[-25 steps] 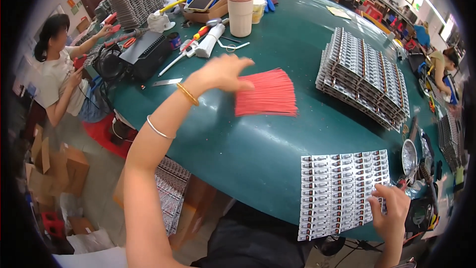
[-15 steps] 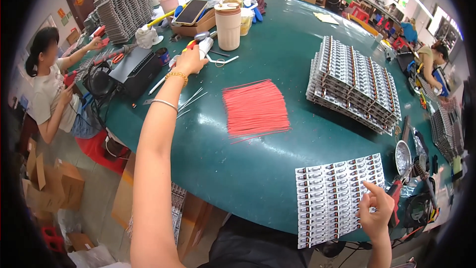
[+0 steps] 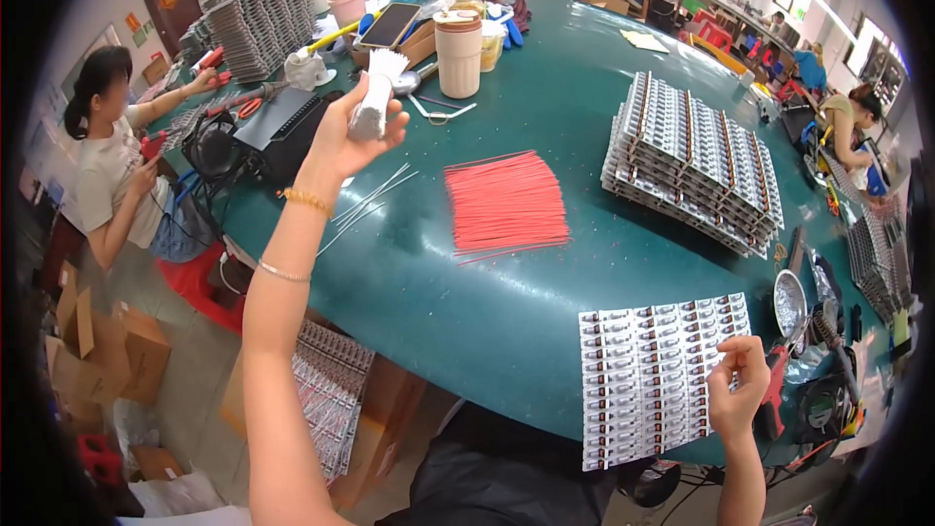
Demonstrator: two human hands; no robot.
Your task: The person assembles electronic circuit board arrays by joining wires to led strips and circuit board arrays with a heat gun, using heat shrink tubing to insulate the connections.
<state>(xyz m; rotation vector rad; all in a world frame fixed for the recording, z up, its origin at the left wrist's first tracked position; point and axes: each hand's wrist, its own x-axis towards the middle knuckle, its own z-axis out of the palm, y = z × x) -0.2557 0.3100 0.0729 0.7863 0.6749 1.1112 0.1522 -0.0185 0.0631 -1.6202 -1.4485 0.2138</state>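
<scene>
Gripping a white wire bundle (image 3: 375, 97), left-hand fingers (image 3: 390, 129) stay closed; right-hand fingers (image 3: 732, 362) pinch the component sheet (image 3: 653, 380).

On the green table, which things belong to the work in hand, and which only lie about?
In hand:
- bundle of white wires, gripped by the left hand
- panel of small boards, touched by the right hand

Lying about:
- red wires
- stacked panels
- beige cup
- phone

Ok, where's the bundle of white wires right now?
In the head view, the bundle of white wires is up in the left hand, upper left, above the green table, near the beige cup.
</scene>
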